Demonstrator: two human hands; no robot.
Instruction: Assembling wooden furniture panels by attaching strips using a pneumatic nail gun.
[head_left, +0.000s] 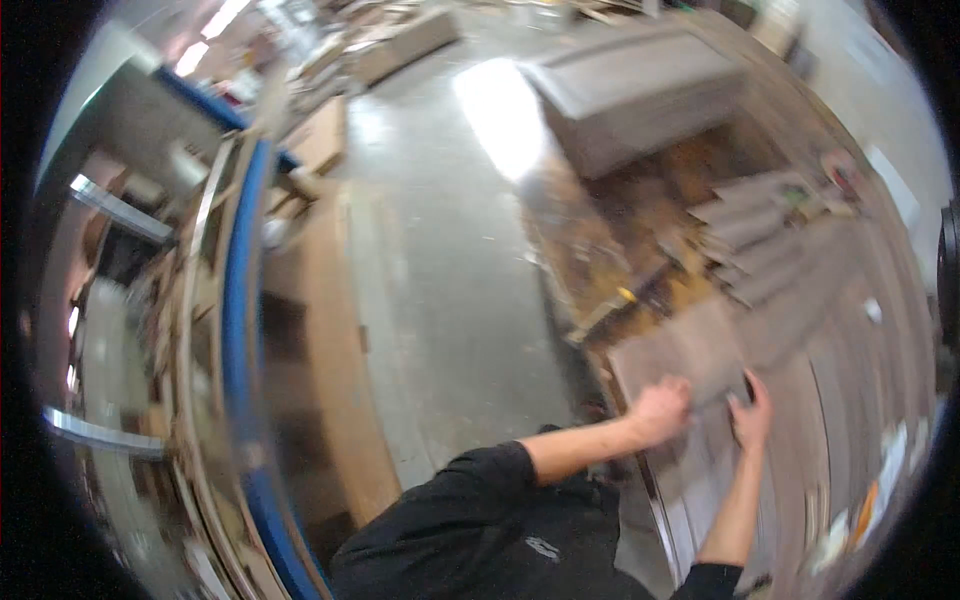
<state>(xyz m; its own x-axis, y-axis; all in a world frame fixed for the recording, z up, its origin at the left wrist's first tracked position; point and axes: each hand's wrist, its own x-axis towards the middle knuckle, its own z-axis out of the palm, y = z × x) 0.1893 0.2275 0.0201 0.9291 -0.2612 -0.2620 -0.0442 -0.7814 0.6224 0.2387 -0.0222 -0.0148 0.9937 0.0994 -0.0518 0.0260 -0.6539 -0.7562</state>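
A short wood-toned board (690, 345) lies near the front left edge of the workbench, across longer planks. My left hand (662, 410) is closed, its knuckles over the board's near edge; blur hides what its fingers hold, if anything. At the board's near right corner, my right hand (752, 412) has thumb and finger curled around the edge, with a small dark gap or object between them. Beyond the board, a tool with a yellow part (627, 295) rests on the worn bench top. A fanned stack of brown board pieces (750, 235) sits farther back.
A large stack of boards (640, 95) stands at the bench's far end. Long planks (800, 400) run along the right side. To the left, across the grey floor (450, 270), is a rack with a blue upright (240, 300). Cardboard boxes (318, 140) lie beyond it.
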